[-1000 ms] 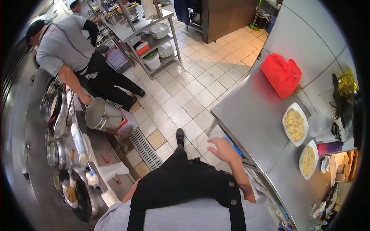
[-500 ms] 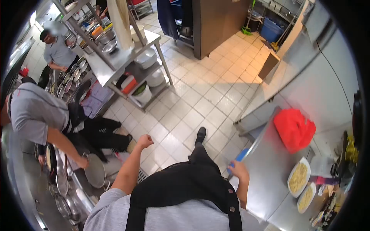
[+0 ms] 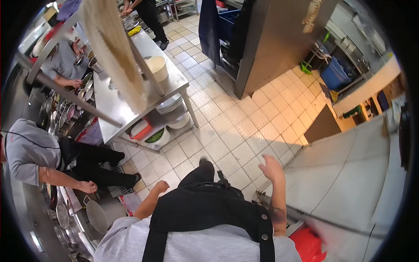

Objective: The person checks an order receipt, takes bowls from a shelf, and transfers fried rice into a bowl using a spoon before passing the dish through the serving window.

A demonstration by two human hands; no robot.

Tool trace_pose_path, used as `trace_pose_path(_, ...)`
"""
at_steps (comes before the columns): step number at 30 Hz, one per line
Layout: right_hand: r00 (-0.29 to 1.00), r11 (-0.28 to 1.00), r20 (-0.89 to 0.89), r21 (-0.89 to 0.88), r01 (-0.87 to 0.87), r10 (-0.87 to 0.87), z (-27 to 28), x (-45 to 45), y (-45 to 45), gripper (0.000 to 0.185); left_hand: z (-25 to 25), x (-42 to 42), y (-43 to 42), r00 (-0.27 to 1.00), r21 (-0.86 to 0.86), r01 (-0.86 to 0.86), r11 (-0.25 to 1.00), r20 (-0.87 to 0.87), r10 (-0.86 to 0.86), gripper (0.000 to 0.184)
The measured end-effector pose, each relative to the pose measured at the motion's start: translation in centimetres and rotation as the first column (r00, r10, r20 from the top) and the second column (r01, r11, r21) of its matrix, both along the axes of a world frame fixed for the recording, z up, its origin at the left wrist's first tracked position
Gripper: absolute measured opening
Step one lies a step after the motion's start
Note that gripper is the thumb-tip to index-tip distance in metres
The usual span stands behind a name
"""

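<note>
My left hand point(image 3: 162, 187) hangs out ahead of my left side over the tiled floor point(image 3: 218, 144), fingers curled in and nothing showing in them. On the other side, my right hand point(image 3: 271, 168) is held out above the floor near a low white wall panel point(image 3: 336, 174). Its thumb stands apart from the fingers and it holds nothing. A black apron point(image 3: 205, 207) covers my front. Below my right elbow lies a red bag-like thing point(image 3: 307, 244), partly cut off by my body.
A steel table point(image 3: 179, 83) with a white tub point(image 3: 157, 67) and bowls below stands ahead left. A co-worker point(image 3: 35, 150) is at the left beside a large pan point(image 3: 97, 215). A brown partition point(image 3: 279, 43) rises ahead; a blue bin point(image 3: 336, 72) is far right.
I have moved forward, so the steel table and partition are nearer and the food dishes are out of view. My right hand has left the blue item at the counter edge and swung forward.
</note>
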State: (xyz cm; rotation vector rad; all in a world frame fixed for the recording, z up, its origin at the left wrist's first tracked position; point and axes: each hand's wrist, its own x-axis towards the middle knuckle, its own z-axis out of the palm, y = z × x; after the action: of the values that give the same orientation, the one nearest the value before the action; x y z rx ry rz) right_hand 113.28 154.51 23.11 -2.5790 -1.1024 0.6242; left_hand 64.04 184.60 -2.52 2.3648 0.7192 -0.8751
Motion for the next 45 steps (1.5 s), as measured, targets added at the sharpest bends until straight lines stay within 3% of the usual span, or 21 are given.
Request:
trace_pose_path(1,0.998,0.996,0.012,0.069,-0.059,0.058,1.5,2.3,4.0,0.046,-0.4,1.4,1.7,0.984,0.061,0.179,0.982,-0.023,-0.178,0.027)
trace_pose_path(2,0.994,0.987,0.027,0.119,-0.108,0.105,2.1,4.6,7.8,0.046,-0.7,3.9,3.4,0.998,-0.019,-0.059,0.998,-0.019,0.059,0.027)
trace_pose_path(4,0.980,0.956,0.044,0.215,-0.198,0.193,1.9,7.8,14.6,0.045,0.0,7.4,6.4,0.860,-0.164,-0.510,0.844,-0.082,0.503,0.025)
trace_pose_path(7,0.953,0.966,-0.154,0.037,-0.258,0.260,0.7,11.8,23.0,0.046,11.4,21.8,9.4,0.721,-0.170,-0.645,0.745,0.187,0.667,0.026)
trace_pose_path(9,0.932,0.953,-0.209,-0.005,-0.304,0.296,-2.9,14.9,26.7,0.045,7.2,28.5,16.4,0.810,-0.333,-0.411,0.849,0.295,0.508,0.029)
trace_pose_path(10,0.917,0.945,-0.256,-0.035,-0.324,0.305,-3.0,16.0,28.6,0.045,5.9,33.1,18.7,0.714,-0.388,-0.507,0.769,0.310,0.627,0.032)
trace_pose_path(12,0.889,0.936,-0.331,-0.043,-0.350,0.317,-3.2,18.5,31.7,0.045,9.2,43.3,23.6,0.663,-0.446,-0.416,0.793,0.449,0.600,0.034)
trace_pose_path(13,0.878,0.936,-0.354,-0.015,-0.351,0.323,-3.6,20.1,32.9,0.045,12.2,48.4,26.1,0.710,-0.511,-0.389,0.766,0.363,0.603,0.035)
trace_pose_path(15,0.865,0.939,-0.392,-0.011,-0.344,0.312,-4.7,23.6,35.2,0.046,14.1,57.2,30.0,0.632,-0.524,-0.320,0.789,0.502,0.590,0.031)
trace_pose_path(16,0.865,0.939,-0.405,-0.039,-0.342,0.298,-5.4,25.7,36.1,0.046,15.6,61.2,31.8,0.574,-0.651,-0.266,0.711,0.486,0.660,0.028)
trace_pose_path(18,0.866,0.930,-0.422,-0.121,-0.347,0.268,-6.6,29.9,39.5,0.046,21.4,67.0,35.4,0.561,-0.607,-0.160,0.778,0.593,0.578,0.026)
trace_pose_path(21,0.865,0.883,-0.419,-0.246,-0.400,0.275,-7.8,36.4,45.6,0.046,19.3,72.2,41.9,0.566,-0.580,-0.184,0.794,0.598,0.568,0.023)
trace_pose_path(25,0.841,0.841,-0.337,-0.200,-0.503,0.423,-7.3,44.9,58.2,0.044,11.2,73.0,49.2,0.253,-0.697,-0.531,0.481,0.411,0.876,0.027)
trace_pose_path(27,0.826,0.833,-0.282,-0.132,-0.537,0.488,-5.1,47.7,65.1,0.043,8.3,72.2,52.6,0.096,-0.648,-0.705,0.287,0.314,0.945,0.028)
trace_pose_path(30,0.728,0.748,-0.287,-0.054,-0.662,0.623,-5.9,51.4,74.4,0.040,10.5,71.5,57.9,-0.188,-0.649,-0.760,0.001,0.222,0.957,0.036)
trace_pose_path(34,0.661,0.684,-0.354,-0.078,-0.725,0.661,-7.0,52.6,86.1,0.040,9.4,69.7,65.5,-0.625,-0.758,-0.547,-0.355,0.088,0.776,0.047)
trace_pose_path(37,0.600,0.655,-0.431,-0.029,-0.755,0.674,-10.9,52.0,92.7,0.038,4.4,67.0,73.2,-0.817,-0.750,-0.375,-0.545,-0.010,0.576,0.059)
trace_pose_path(38,0.577,0.632,-0.457,-0.041,-0.774,0.676,-12.2,51.8,94.6,0.038,2.9,66.2,76.4,-0.857,-0.753,-0.287,-0.592,-0.074,0.509,0.073)
trace_pose_path(41,0.521,0.588,-0.596,-0.099,-0.803,0.612,-15.5,51.3,100.8,0.040,1.4,65.8,85.8,-0.920,-0.766,-0.235,-0.598,-0.024,0.392,0.089)
trace_pose_path(42,0.501,0.565,-0.618,-0.108,-0.818,0.606,-16.2,51.2,103.0,0.041,0.0,65.1,88.8,-0.940,-0.745,-0.170,-0.645,-0.074,0.332,0.102)
trace_pose_path(45,0.452,0.554,-0.660,-0.066,-0.830,0.599,-18.9,51.1,110.0,0.038,-3.5,63.3,96.7,-0.973,-0.796,0.027,-0.605,-0.160,0.168,0.116)
